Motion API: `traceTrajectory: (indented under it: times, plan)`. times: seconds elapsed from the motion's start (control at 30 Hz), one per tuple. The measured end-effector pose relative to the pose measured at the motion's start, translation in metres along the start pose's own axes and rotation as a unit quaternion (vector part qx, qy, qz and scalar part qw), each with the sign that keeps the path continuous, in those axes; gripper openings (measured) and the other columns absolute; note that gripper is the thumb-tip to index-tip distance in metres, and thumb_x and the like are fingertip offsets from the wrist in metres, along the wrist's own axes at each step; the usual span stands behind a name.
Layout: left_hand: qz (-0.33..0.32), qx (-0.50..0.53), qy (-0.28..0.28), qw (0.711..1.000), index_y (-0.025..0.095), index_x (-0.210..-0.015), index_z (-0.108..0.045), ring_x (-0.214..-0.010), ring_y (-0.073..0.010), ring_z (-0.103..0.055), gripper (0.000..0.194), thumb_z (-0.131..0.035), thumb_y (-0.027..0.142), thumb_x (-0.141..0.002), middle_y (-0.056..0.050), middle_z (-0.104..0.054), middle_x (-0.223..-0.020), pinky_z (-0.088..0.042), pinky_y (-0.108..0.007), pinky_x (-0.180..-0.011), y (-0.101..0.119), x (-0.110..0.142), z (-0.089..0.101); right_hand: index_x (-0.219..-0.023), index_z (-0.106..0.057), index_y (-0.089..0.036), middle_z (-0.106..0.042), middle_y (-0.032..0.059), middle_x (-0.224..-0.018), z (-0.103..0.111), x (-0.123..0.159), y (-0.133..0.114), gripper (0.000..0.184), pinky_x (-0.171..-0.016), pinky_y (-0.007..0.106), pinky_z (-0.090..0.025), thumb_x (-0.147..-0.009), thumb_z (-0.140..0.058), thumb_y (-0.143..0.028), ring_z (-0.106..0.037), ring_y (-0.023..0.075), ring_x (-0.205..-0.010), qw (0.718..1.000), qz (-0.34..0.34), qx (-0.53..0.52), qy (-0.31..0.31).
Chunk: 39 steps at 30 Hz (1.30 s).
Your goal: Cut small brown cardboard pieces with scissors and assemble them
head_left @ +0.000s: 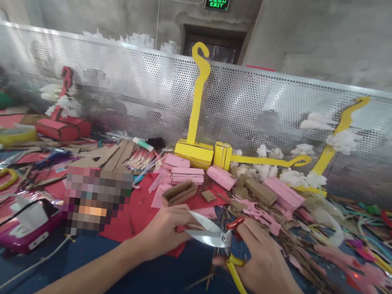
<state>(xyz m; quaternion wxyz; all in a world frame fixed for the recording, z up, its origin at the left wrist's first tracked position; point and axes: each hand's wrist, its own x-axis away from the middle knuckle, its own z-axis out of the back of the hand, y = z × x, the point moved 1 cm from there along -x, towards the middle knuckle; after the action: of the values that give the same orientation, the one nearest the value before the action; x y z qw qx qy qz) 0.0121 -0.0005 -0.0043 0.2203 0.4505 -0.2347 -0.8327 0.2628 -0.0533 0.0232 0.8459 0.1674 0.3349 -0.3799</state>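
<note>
My right hand (263, 264) grips yellow-handled scissors (221, 242) with the blades open and pointing left. My left hand (165, 230) is closed in a pinch on a small red piece of paper (181, 229) right at the blades. Both hands hover over a red paper sheet (140, 212) on the blue table cover (163, 287). Just beyond the left hand lies a small open brown cardboard box (179, 192).
Pink boxes (182, 173), yellow boxes with tall yellow hook shapes (197, 99) and white fluff stand along a perforated metal screen (117, 83). Cardboard strips and pink scraps litter the right. A purple glue gun (28, 228) with a cable and tape rolls lie left.
</note>
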Motion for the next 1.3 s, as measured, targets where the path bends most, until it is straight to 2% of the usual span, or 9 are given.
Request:
traceTrajectory:
  times: [0.27,0.5,0.77,1.03,1.17,1.3]
  plan:
    - [0.034,0.001,-0.016,0.999,0.020,-0.094,-0.080,-0.087,-0.0179,-0.069,0.011,-0.072,0.016,-0.089,-0.005,-0.078,-0.091,-0.054,-0.026,-0.077,0.003,0.000,0.000,-0.095,-0.059,-0.018,-0.061,0.0083,-0.086,0.000,0.001,0.003,0.047,-0.066,0.036,-0.053,-0.088,-0.069,-0.063,-0.064,0.0246,-0.076,1.000,0.015,-0.020,0.002]
    - [0.033,0.015,-0.039,0.999,0.018,-0.095,-0.080,-0.081,-0.0177,-0.064,0.010,-0.072,0.021,-0.091,-0.006,-0.077,-0.087,-0.050,-0.027,-0.074,0.004,-0.001,0.002,-0.094,-0.059,-0.018,-0.063,0.0073,-0.085,-0.003,0.002,0.004,0.050,-0.067,0.034,-0.053,-0.084,-0.072,-0.065,-0.065,0.0236,-0.076,0.999,0.020,-0.047,-0.004]
    - [0.053,0.035,-0.066,0.996,0.016,-0.089,-0.080,-0.083,-0.0183,-0.064,0.016,-0.070,0.027,-0.093,-0.007,-0.077,-0.089,-0.048,-0.027,-0.076,0.006,-0.001,0.003,-0.091,-0.062,-0.019,-0.060,0.0049,-0.078,-0.006,0.004,0.002,0.054,-0.061,0.031,-0.049,-0.082,-0.070,-0.071,-0.062,0.0211,-0.068,0.998,0.015,-0.062,-0.001]
    - [0.067,0.055,-0.081,0.993,0.018,-0.096,-0.080,-0.087,-0.0189,-0.066,0.020,-0.070,0.034,-0.093,-0.008,-0.076,-0.091,-0.050,-0.028,-0.079,0.011,-0.005,0.006,-0.078,-0.058,-0.021,-0.057,0.0007,-0.070,-0.008,0.004,0.001,0.057,-0.055,0.029,-0.041,-0.074,-0.073,-0.076,-0.054,0.0166,-0.059,0.996,-0.002,-0.086,-0.011]
    - [0.085,0.054,-0.057,0.993,0.015,-0.084,-0.078,-0.082,-0.0197,-0.065,0.025,-0.074,0.038,-0.089,-0.008,-0.075,-0.085,-0.050,-0.029,-0.078,0.008,-0.004,0.005,-0.065,-0.047,-0.023,-0.048,-0.0039,-0.061,-0.009,0.001,0.001,0.058,-0.049,0.028,-0.031,-0.078,-0.070,-0.075,-0.044,0.0129,-0.051,0.995,-0.020,-0.099,0.000]
    - [0.146,0.089,-0.016,0.985,0.012,-0.091,-0.076,-0.075,-0.0202,-0.065,0.028,-0.070,0.040,-0.090,-0.008,-0.074,-0.082,-0.051,-0.028,-0.067,0.006,-0.005,0.004,-0.064,-0.039,-0.025,-0.043,-0.0054,-0.060,-0.011,0.000,0.012,0.059,-0.050,0.027,-0.028,-0.082,-0.069,-0.072,-0.039,0.0129,-0.052,0.989,-0.102,-0.104,0.008]
